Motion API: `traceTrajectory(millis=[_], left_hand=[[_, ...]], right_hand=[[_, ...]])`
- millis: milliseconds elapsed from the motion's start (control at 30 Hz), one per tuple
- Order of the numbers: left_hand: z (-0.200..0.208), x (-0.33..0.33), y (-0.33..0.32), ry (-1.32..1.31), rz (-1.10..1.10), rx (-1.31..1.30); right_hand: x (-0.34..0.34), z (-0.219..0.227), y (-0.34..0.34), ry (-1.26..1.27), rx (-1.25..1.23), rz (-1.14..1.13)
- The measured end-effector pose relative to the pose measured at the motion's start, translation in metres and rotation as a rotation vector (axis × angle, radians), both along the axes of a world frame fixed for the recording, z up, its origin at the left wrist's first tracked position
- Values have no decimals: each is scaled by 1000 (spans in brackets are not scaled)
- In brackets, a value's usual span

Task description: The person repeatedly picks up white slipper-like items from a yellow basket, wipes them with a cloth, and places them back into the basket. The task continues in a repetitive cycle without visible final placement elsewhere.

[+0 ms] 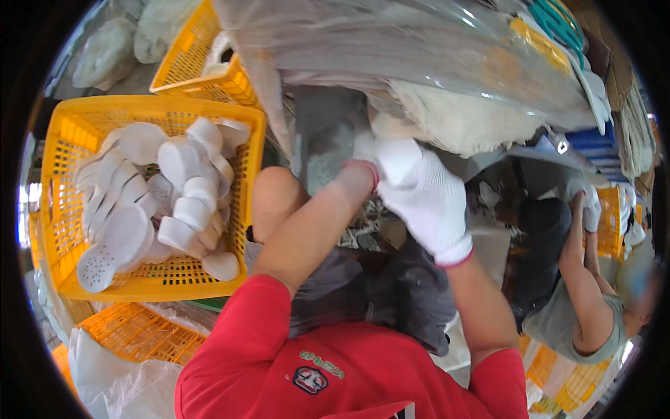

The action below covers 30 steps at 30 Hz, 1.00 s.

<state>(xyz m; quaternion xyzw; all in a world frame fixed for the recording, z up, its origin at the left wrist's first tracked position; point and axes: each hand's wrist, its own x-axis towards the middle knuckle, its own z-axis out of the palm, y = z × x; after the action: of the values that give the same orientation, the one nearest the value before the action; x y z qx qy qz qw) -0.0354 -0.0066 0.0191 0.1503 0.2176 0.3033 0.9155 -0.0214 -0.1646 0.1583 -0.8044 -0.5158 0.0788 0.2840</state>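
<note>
In front of my knees, both my hands are close together, in white knit gloves with pink cuffs. My right hand is closed around a smooth white plastic piece with a rounded end. My left hand is up against the left side of that piece. Its fingers are blurred and mostly hidden, so their grip does not show. To my left, a yellow plastic basket holds a heap of white plastic parts. Some of these are round and cup-like, and one flat, rounded part has small holes.
A clear plastic sheet and pale cloth overhang the area beyond my hands. Another yellow crate stands behind the basket. An orange crate and a plastic bag are at lower left. A co-worker sits close on the right.
</note>
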Motion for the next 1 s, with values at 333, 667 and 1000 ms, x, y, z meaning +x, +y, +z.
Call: traceTrajectory(millis=[333, 667, 1000], left_hand=[[9, -30, -47, 318, 183, 328], [-5, -23, -46, -104, 1, 72], [6, -11, -14, -14, 62, -92]], right_hand=[[18, -15, 21, -274, 111, 94], [23, 1, 20, 679, -32, 59], [11, 40, 11, -206, -387, 334]])
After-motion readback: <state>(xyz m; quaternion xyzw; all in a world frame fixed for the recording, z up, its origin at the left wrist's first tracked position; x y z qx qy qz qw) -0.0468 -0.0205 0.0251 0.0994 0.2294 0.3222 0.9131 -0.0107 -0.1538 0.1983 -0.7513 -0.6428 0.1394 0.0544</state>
